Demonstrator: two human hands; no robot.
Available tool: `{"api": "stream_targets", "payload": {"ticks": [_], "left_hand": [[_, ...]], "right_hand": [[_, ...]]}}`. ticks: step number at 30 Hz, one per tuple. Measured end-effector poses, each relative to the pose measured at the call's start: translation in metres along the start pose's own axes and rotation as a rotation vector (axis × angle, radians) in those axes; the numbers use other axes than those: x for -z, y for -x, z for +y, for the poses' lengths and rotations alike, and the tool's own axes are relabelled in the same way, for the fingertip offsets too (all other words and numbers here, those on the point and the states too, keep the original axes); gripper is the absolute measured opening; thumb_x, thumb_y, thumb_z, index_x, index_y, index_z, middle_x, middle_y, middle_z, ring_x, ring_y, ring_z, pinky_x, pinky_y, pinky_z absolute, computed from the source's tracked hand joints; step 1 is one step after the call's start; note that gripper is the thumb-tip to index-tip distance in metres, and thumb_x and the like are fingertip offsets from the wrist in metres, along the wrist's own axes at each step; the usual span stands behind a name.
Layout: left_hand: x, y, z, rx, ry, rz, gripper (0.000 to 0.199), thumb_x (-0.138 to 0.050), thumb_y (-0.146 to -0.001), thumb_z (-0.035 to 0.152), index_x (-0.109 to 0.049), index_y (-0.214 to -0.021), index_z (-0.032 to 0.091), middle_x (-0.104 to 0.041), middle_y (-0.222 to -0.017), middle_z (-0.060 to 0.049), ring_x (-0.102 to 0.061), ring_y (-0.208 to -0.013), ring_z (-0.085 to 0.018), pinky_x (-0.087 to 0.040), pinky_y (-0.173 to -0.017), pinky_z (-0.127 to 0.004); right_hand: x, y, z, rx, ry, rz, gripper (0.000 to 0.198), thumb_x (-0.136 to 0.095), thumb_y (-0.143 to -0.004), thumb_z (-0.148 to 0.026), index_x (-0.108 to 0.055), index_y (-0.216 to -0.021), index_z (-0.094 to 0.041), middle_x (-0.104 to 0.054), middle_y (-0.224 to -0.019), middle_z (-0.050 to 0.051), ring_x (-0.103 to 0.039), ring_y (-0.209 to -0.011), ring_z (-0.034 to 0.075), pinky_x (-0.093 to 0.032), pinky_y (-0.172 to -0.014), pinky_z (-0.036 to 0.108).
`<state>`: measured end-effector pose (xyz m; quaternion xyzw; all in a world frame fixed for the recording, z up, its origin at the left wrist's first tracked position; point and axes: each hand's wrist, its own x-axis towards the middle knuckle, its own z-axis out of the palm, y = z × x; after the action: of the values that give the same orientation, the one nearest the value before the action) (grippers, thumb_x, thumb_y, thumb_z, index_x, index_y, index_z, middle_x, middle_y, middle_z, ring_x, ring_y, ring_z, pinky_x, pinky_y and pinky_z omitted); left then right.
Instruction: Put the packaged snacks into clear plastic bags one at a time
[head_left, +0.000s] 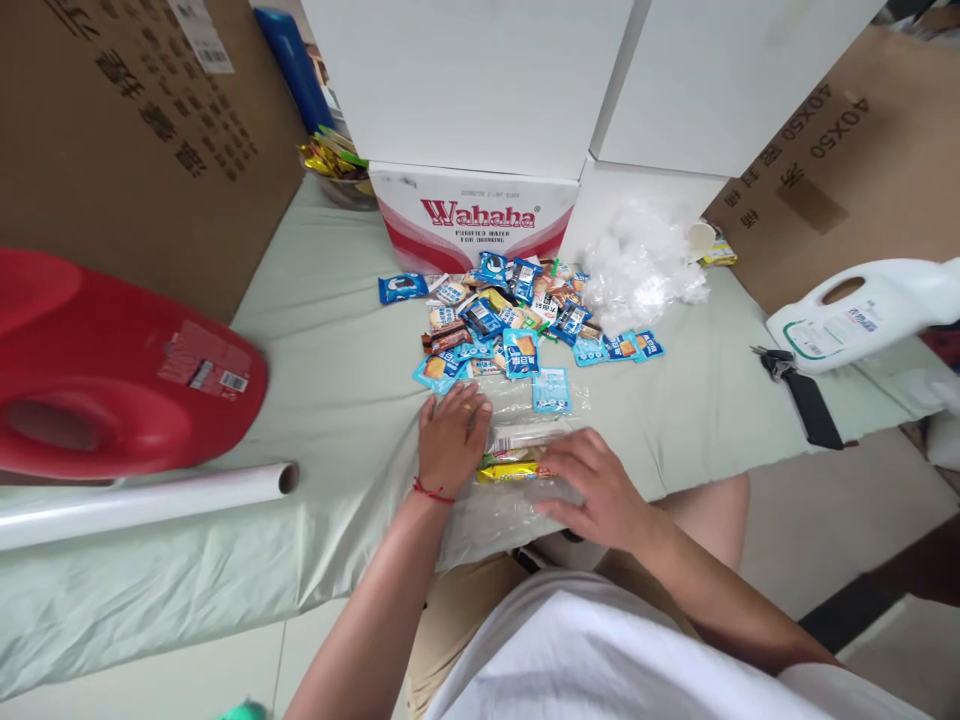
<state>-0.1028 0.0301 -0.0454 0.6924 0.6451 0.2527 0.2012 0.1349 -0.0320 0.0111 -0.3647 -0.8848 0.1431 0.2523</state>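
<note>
My left hand, with a red string at the wrist, lies flat with fingers stretched on clear plastic film near the table's front edge. Its thumb side is beside a yellow snack packet and a pale wrapped packet with a barcode. My right hand rests at the other end of these packets, fingers curved and thumb apart. Its fingertips touch or cover the right ends; I cannot tell which. Just beyond lies a pile of small wrapped snacks, mostly blue, with a light-blue sachet nearest.
Behind the pile stands a Wahaha carton, with crumpled clear plastic to its right. A red jug and a white film roll lie left. On the right are a white bottle and a black-handled tool.
</note>
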Motion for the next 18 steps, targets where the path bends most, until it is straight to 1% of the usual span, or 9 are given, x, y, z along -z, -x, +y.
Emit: {"api": "stream_targets", "payload": {"ticks": [2,4,6,8,10,11,14,16,18], "left_hand": [[0.0,0.0,0.001,0.001,0.0,0.003,0.044,-0.035,-0.107,0.042,-0.072,-0.124,0.027,-0.064,-0.149,-0.005,-0.047,-0.15,-0.026,-0.021,-0.128,-0.056],[-0.001,0.001,0.001,0.0,0.008,0.011,0.044,-0.034,-0.107,0.041,-0.073,-0.124,0.026,-0.065,-0.149,-0.005,-0.048,-0.149,-0.026,-0.021,-0.128,-0.056],[-0.001,0.001,0.0,-0.001,0.022,0.02,0.045,-0.033,-0.107,0.04,-0.073,-0.123,0.026,-0.065,-0.148,-0.006,-0.048,-0.149,-0.025,-0.021,-0.128,-0.055],[-0.001,0.001,0.0,0.005,0.035,0.025,0.047,-0.031,-0.108,0.04,-0.073,-0.122,0.025,-0.065,-0.148,-0.006,-0.048,-0.15,-0.025,-0.021,-0.128,-0.054],[-0.001,0.001,0.0,0.015,0.039,0.024,0.048,-0.03,-0.108,0.04,-0.073,-0.122,0.025,-0.066,-0.147,-0.006,-0.048,-0.149,-0.024,-0.022,-0.128,-0.054],[-0.001,0.0,0.001,0.019,0.037,0.02,0.049,-0.029,-0.108,0.04,-0.073,-0.123,0.025,-0.066,-0.147,-0.006,-0.048,-0.149,-0.024,-0.022,-0.127,-0.054],[0.0,0.0,0.002,0.02,0.025,0.003,0.051,-0.027,-0.108,0.039,-0.073,-0.125,0.024,-0.065,-0.148,-0.006,-0.048,-0.15,-0.024,-0.022,-0.127,-0.054],[0.0,0.0,0.003,0.018,0.024,-0.003,0.052,-0.026,-0.108,0.039,-0.074,-0.124,0.024,-0.065,-0.148,-0.006,-0.048,-0.15,-0.024,-0.022,-0.127,-0.054],[0.001,0.0,0.003,0.022,0.034,-0.001,0.054,-0.025,-0.108,0.039,-0.075,-0.123,0.024,-0.065,-0.148,-0.006,-0.048,-0.15,-0.024,-0.022,-0.128,-0.053]], "right_hand": [[-0.001,0.02,-0.01,0.048,0.036,-0.014,0.045,-0.065,-0.099,-0.048,-0.06,-0.138,-0.025,-0.07,-0.125,0.012,-0.061,-0.112,0.029,-0.052,-0.094,0.049],[-0.004,0.038,-0.014,0.064,0.105,-0.043,0.043,-0.064,-0.099,-0.03,-0.058,-0.142,-0.027,-0.07,-0.128,0.011,-0.062,-0.116,0.029,-0.054,-0.098,0.05],[-0.008,0.055,-0.013,0.036,0.165,-0.036,0.054,-0.057,-0.096,-0.012,-0.055,-0.146,-0.031,-0.068,-0.134,0.01,-0.061,-0.122,0.029,-0.053,-0.106,0.053],[-0.011,0.065,-0.009,0.003,0.205,-0.007,0.066,-0.053,-0.092,-0.004,-0.051,-0.15,-0.035,-0.065,-0.141,0.008,-0.058,-0.13,0.029,-0.049,-0.113,0.058],[-0.014,0.069,-0.006,-0.012,0.233,-0.011,0.069,-0.053,-0.09,-0.003,-0.049,-0.152,-0.034,-0.062,-0.148,0.008,-0.055,-0.136,0.029,-0.044,-0.119,0.061],[-0.015,0.068,-0.005,-0.01,0.237,-0.024,0.068,-0.053,-0.09,-0.004,-0.05,-0.151,-0.032,-0.06,-0.149,0.008,-0.053,-0.138,0.029,-0.042,-0.121,0.063],[-0.023,0.06,-0.005,0.023,0.215,-0.057,0.052,-0.059,-0.093,-0.014,-0.058,-0.144,-0.025,-0.062,-0.148,0.01,-0.052,-0.138,0.031,-0.039,-0.122,0.065],[-0.029,0.055,-0.004,0.033,0.193,-0.028,0.039,-0.061,-0.095,-0.018,-0.065,-0.134,-0.025,-0.069,-0.137,0.008,-0.057,-0.132,0.03,-0.042,-0.12,0.063],[-0.035,0.054,-0.002,0.021,0.174,0.018,0.029,-0.061,-0.097,-0.017,-0.071,-0.122,-0.029,-0.076,-0.122,0.005,-0.062,-0.123,0.028,-0.046,-0.115,0.06]]}}
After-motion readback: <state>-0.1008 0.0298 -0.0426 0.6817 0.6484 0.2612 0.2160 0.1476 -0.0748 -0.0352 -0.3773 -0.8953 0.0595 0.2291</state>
